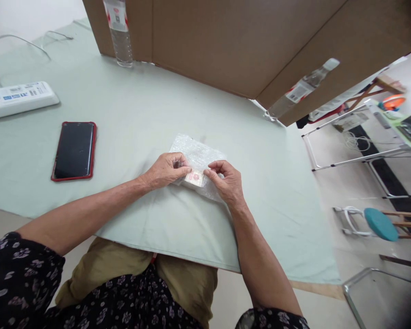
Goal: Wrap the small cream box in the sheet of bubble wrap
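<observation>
A sheet of bubble wrap (198,153) lies on the cloth-covered table in front of me. On its near part rests a small pale block or box with red print (194,178); its exact kind I cannot make out. My left hand (166,170) is closed in a pinch on the wrap at the block's left end, thumb against the block's edge. From the right, my right hand (228,181) pinches the wrap by the block's right end, its fingers curled. The fingers partly hide the wrap's edges.
A phone in a red case (74,151) and a white power strip (22,98) lie to the left. A large cardboard panel (212,41) stands at the back, with a water bottle (121,43) and another bottle (294,93) against it. A teal-seated stool (381,224) stands right.
</observation>
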`<action>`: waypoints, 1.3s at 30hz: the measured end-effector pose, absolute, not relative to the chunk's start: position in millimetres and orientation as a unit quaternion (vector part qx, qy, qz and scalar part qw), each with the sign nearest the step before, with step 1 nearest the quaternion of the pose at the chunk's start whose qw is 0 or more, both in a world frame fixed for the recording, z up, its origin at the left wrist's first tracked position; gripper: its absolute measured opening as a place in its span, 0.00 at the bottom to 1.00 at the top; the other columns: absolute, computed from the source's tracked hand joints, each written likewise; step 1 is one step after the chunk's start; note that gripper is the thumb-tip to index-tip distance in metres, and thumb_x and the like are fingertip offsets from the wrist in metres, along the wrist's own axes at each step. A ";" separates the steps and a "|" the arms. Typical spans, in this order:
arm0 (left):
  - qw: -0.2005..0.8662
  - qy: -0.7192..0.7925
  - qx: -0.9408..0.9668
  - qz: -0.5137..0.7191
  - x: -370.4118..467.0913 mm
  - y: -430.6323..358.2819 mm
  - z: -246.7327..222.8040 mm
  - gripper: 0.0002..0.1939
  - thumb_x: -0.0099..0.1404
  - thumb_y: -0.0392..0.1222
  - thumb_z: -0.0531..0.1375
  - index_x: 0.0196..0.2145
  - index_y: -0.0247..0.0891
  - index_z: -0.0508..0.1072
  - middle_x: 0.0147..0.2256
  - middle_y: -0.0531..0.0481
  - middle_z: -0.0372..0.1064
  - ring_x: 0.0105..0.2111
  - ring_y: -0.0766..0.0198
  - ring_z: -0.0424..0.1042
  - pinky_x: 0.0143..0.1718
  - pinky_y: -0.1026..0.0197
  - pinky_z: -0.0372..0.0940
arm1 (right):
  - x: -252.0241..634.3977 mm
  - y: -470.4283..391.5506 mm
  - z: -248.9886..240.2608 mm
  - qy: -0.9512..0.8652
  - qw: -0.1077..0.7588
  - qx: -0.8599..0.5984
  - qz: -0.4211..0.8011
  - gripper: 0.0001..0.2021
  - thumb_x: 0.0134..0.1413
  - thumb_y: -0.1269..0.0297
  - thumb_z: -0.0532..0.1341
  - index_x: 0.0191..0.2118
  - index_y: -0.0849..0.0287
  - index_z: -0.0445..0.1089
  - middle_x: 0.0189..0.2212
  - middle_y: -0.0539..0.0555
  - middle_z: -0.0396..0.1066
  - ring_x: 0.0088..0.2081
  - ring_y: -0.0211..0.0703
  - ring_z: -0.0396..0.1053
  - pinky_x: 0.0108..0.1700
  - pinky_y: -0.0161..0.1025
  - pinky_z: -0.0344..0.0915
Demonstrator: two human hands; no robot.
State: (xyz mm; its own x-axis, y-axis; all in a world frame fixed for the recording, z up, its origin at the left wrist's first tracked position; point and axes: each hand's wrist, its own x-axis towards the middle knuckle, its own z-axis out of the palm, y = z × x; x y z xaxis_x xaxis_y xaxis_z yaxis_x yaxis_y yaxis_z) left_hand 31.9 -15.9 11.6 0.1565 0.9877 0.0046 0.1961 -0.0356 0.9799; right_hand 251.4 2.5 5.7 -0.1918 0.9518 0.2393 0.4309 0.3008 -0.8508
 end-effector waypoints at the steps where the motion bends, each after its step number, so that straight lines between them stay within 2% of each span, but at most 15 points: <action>1: 0.480 0.501 0.590 0.413 31.7 -15.9 11.5 0.10 0.54 0.45 0.64 0.26 0.37 0.71 0.24 0.55 0.65 0.24 0.69 0.60 0.24 0.65 0.54 | 252.4 3.3 5.5 -0.699 0.403 -0.495 0.322 0.09 0.50 0.57 0.68 0.33 0.55 0.73 0.26 0.46 0.70 0.30 0.38 0.68 0.37 0.38 0.68; 8: 0.489 0.501 0.581 0.415 32.1 -16.9 14.2 0.09 0.54 0.43 0.64 0.25 0.37 0.70 0.23 0.55 0.65 0.24 0.70 0.60 0.24 0.66 0.54 | 259.5 7.2 9.9 -0.684 0.442 -0.510 0.276 0.07 0.53 0.58 0.67 0.35 0.55 0.73 0.32 0.50 0.76 0.36 0.42 0.73 0.46 0.44 0.70; 16: 0.485 0.510 0.579 0.411 32.5 -15.9 11.6 0.10 0.53 0.45 0.63 0.26 0.35 0.70 0.23 0.55 0.63 0.24 0.71 0.59 0.24 0.67 0.53 | 257.3 -0.4 28.1 -0.678 0.499 -0.495 0.213 0.05 0.57 0.61 0.64 0.36 0.55 0.74 0.34 0.50 0.77 0.39 0.42 0.75 0.47 0.44 0.70; 22: 0.483 0.508 0.582 0.413 32.1 -15.3 10.1 0.10 0.52 0.46 0.63 0.26 0.35 0.70 0.23 0.56 0.64 0.24 0.70 0.59 0.25 0.67 0.53 | 246.7 -27.5 47.3 -0.804 0.384 -0.434 0.134 0.05 0.62 0.65 0.60 0.40 0.54 0.75 0.40 0.52 0.80 0.44 0.46 0.76 0.50 0.46 0.69; 29: 0.487 0.492 0.588 0.419 31.9 -14.1 10.0 0.11 0.52 0.46 0.63 0.25 0.35 0.70 0.23 0.56 0.63 0.24 0.70 0.59 0.25 0.67 0.54 | 231.1 -44.6 26.5 -0.897 0.234 -0.374 0.004 0.11 0.65 0.68 0.59 0.50 0.56 0.73 0.50 0.57 0.78 0.52 0.50 0.73 0.52 0.47 0.64; 34: 0.499 0.489 0.588 0.407 30.6 -14.6 13.6 0.12 0.52 0.47 0.63 0.28 0.35 0.71 0.24 0.55 0.65 0.25 0.69 0.61 0.27 0.65 0.56 | 223.4 -50.6 22.4 -0.894 0.202 -0.398 -0.039 0.13 0.65 0.69 0.59 0.53 0.57 0.71 0.52 0.56 0.76 0.49 0.50 0.70 0.51 0.46 0.60; 39: 0.526 0.482 0.580 0.393 17.0 -8.9 27.9 0.14 0.51 0.43 0.62 0.35 0.34 0.73 0.33 0.51 0.71 0.31 0.66 0.67 0.35 0.63 0.60 | 218.6 -50.6 26.0 -0.894 0.150 -0.418 -0.057 0.14 0.64 0.67 0.59 0.54 0.55 0.69 0.50 0.55 0.75 0.45 0.50 0.66 0.48 0.46 0.57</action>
